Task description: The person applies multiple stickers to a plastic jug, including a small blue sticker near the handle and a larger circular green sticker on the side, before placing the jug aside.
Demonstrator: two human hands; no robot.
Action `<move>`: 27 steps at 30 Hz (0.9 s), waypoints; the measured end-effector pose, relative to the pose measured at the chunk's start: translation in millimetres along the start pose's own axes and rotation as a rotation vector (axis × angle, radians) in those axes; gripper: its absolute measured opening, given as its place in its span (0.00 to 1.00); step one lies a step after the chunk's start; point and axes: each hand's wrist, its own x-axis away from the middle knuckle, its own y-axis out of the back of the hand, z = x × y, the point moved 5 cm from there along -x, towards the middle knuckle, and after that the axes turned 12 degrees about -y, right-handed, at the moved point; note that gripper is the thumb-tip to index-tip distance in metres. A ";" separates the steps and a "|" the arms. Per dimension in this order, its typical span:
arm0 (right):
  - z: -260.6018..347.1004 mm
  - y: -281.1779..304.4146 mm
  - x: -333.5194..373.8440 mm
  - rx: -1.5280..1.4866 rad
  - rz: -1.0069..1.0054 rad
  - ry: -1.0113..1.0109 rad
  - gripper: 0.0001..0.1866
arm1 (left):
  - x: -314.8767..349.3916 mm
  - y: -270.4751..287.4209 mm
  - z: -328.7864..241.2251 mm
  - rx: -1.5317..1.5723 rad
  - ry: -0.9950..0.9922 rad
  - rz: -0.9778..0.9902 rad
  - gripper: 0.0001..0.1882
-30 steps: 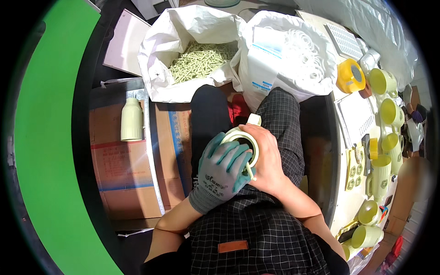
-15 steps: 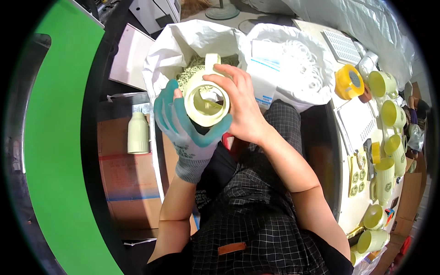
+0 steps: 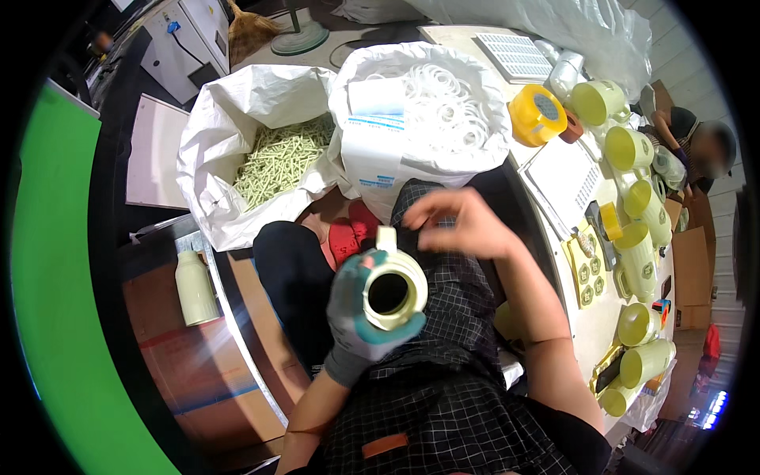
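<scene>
My gloved left hand (image 3: pixel 348 305) is wrapped round a pale green plastic jug-like shell (image 3: pixel 408 273) above my lap. The shell's round opening faces up, dark inside, and its handle points away from me. My bare right hand (image 3: pixel 467 226) is off the shell, to its upper right. Its fingers are a little blurred but look bent and apart, with nothing visible in them. Beyond the hands stands a white sack of pale green thin plastic pieces (image 3: pixel 285 162). Beside it, another white sack (image 3: pixel 368 162) holds white rings (image 3: pixel 447 107) and a white packet.
On the right, a white table (image 3: pixel 554 261) carries several pale green jugs (image 3: pixel 633 249), a yellow tape roll (image 3: pixel 538 115) and paper sheets (image 3: pixel 562 182). A similar green shell (image 3: pixel 196 289) lies on cardboard boxes at left, near a green surface (image 3: pixel 55 277). Another person (image 3: pixel 689 146) is at far right.
The shell has come away from the sack and nearer my lap, in my left hand. My right hand has let go and moved right. The view has shifted to the right.
</scene>
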 end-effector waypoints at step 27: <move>37.5 -53.7 58.0 0.711 -0.325 0.710 0.22 | -10.2 -10.5 20.7 -0.324 -0.204 0.307 0.22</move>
